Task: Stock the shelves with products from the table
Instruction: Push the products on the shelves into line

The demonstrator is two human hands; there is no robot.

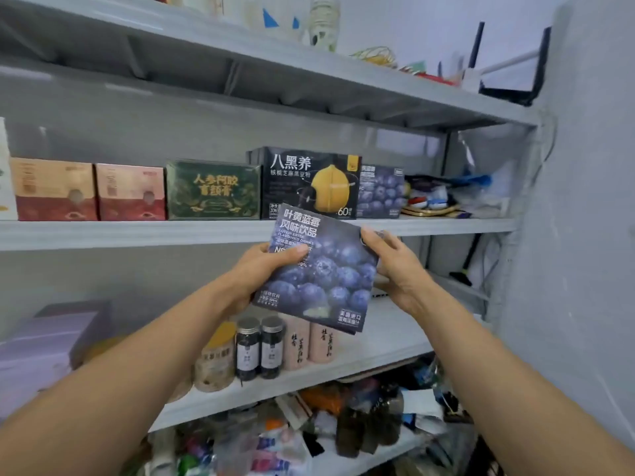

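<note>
A dark blue blueberry drink box [323, 273] is held tilted in front of the grey shelf unit, between the middle shelf [137, 233] and the lower shelf [385, 341]. My left hand [261, 269] grips its left edge with the thumb across the front. My right hand [395, 266] holds its right edge, fingers curled round the top corner. An identical blueberry box [379, 192] stands on the middle shelf beside a black box with a yellow helmet picture [309, 182].
The middle shelf also carries two red boxes [92, 192], a green box [213, 190] and a pile of bags [453, 194] at its right end. Jars and tubes [261, 348] and a lilac box [44, 348] stand on the lower shelf. Loose packets [309, 431] fill the bottom.
</note>
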